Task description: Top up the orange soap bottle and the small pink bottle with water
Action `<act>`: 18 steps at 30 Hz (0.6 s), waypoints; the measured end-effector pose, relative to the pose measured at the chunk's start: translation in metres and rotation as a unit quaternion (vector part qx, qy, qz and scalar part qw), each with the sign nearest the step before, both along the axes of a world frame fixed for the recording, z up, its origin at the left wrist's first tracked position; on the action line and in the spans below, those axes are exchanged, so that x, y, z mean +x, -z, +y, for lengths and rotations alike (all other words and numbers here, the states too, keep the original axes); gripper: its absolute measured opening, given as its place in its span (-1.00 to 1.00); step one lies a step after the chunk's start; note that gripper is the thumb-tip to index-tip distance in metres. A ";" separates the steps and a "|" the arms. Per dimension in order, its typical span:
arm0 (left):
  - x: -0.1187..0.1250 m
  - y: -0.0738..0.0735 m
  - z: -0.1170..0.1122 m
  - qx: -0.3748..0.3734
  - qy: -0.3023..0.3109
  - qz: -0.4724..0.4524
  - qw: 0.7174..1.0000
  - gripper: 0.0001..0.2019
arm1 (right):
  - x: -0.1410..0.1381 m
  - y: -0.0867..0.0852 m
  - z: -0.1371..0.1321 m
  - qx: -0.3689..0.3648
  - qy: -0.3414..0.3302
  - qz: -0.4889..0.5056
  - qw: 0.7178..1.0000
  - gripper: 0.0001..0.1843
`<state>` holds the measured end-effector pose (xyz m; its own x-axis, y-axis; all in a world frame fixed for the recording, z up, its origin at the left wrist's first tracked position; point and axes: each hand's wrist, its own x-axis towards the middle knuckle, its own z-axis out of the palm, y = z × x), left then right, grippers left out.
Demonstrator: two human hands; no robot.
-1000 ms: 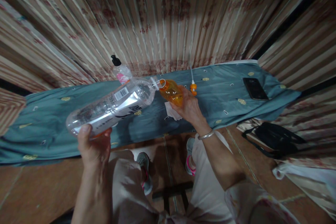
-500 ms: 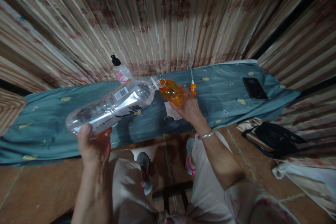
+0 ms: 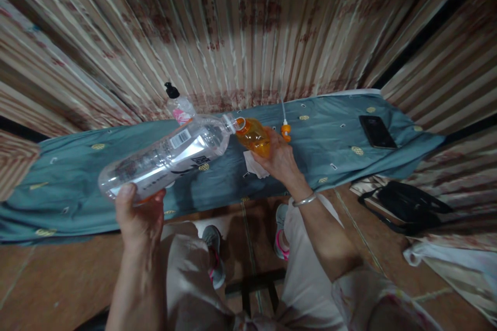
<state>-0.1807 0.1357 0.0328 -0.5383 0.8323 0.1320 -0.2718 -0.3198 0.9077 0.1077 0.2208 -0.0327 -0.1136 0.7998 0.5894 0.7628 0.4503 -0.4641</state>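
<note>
My left hand (image 3: 140, 212) is closed around the base end of a large clear plastic bottle (image 3: 174, 158), which lies tilted with its neck up and to the right. The bottle's uncapped mouth meets the mouth of a small orange translucent bottle (image 3: 250, 134). My right hand (image 3: 277, 160) is wrapped around the orange bottle's lower part and hides its base. Just behind the right hand, an orange spray head (image 3: 286, 131) with a thin clear tube rests on the cloth. A crumpled pale tissue (image 3: 255, 165) lies below the orange bottle.
A teal patterned cloth (image 3: 334, 134) covers the narrow table. A pump bottle (image 3: 180, 107) with a black top stands at the back left, and a black phone (image 3: 376, 131) lies at the right. Pleated curtains (image 3: 248, 36) hang behind. A black bag (image 3: 411, 204) sits at the lower right.
Both hands and both bottles hold almost the same pose, mouth to mouth. Only a very slight shift of the whole view shows.
</note>
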 end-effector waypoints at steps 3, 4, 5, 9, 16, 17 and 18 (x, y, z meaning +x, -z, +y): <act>0.001 -0.001 0.000 -0.002 -0.006 -0.009 1.000 -0.57 | 0.000 -0.002 -0.001 -0.004 -0.007 0.002 1.000 -0.46; 0.002 -0.002 0.000 -0.003 -0.009 -0.012 1.000 -0.56 | 0.000 -0.002 -0.001 -0.005 -0.009 0.003 1.000 -0.45; 0.003 -0.003 0.001 -0.004 -0.013 -0.015 1.000 -0.56 | 0.001 -0.002 -0.001 -0.006 -0.010 0.004 1.000 -0.44; 0.008 -0.006 0.001 -0.012 -0.028 -0.033 0.999 -0.52 | 0.002 -0.002 -0.001 -0.007 -0.012 0.006 1.000 -0.41; 0.012 -0.010 0.006 -0.026 -0.047 -0.077 0.996 -0.49 | 0.003 0.000 0.001 0.005 -0.020 0.013 1.000 -0.39; 0.012 -0.010 0.006 -0.030 -0.050 -0.081 0.995 -0.51 | 0.003 0.001 0.001 0.008 -0.019 0.013 1.000 -0.38; 0.011 -0.011 0.007 -0.034 -0.051 -0.084 0.995 -0.52 | 0.003 0.002 0.002 0.012 -0.019 0.012 1.000 -0.38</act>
<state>-0.1694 0.1424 0.0436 -0.6298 0.7765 -0.0208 -0.3901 -0.2931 0.8729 0.1105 0.2226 -0.0351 -0.1290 0.7805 0.6117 0.7337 0.4900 -0.4706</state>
